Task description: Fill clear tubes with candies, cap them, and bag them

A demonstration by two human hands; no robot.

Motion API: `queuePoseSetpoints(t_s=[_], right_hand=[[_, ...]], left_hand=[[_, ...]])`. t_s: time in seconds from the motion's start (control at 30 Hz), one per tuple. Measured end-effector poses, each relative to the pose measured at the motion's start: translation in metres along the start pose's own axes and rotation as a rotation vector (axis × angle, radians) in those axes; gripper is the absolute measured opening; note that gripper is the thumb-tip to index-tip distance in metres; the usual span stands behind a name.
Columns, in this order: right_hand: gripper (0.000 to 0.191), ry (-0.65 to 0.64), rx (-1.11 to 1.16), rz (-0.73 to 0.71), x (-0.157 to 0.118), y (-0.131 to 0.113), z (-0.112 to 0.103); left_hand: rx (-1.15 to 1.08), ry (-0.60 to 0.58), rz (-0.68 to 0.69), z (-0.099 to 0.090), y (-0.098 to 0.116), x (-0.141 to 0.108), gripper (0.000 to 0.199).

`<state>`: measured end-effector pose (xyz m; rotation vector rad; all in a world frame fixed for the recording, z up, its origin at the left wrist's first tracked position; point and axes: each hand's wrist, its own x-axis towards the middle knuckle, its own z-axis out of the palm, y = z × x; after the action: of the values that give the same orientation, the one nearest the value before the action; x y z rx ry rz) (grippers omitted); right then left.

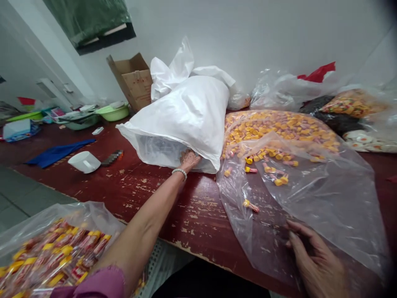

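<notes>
My left hand (190,160), with a beaded bracelet at the wrist, reaches into the mouth of a big white woven sack (189,111) lying on its side. Its fingers look apart; the tips are partly hidden at the sack's lip. A clear liner shows inside the sack. At the lower right, my right hand (319,263) has its thumb and forefinger closed on the edge of a clear plastic bag (350,194). Many small yellow-capped pieces (276,128) lie in that bag, and a single yellow-and-red piece (251,205) lies nearer its mouth.
A bag of yellow-capped tubes (58,252) stands at the lower left. On the worn red table (139,188) are a white mug (84,162), a blue cloth (58,153) and green basins (114,112). A cardboard box (136,85) and filled plastic bags (356,103) line the wall.
</notes>
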<state>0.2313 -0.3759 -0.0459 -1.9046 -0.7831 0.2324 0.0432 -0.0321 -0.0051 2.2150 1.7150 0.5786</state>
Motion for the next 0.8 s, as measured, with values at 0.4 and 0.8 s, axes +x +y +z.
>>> queuePoseSetpoints(t_s=[0.4, 0.8], right_hand=[[0.047, -0.085, 0.011, 0.084, -0.001, 0.009, 0.0], [0.033, 0.056, -0.071, -0.208, -0.006, 0.005, 0.008]], left_hand=[[0.146, 0.061, 0.291, 0.009, -0.01, -0.031, 0.039], [0.155, 0.055, 0.562, 0.0, -0.026, -0.116, 0.019]])
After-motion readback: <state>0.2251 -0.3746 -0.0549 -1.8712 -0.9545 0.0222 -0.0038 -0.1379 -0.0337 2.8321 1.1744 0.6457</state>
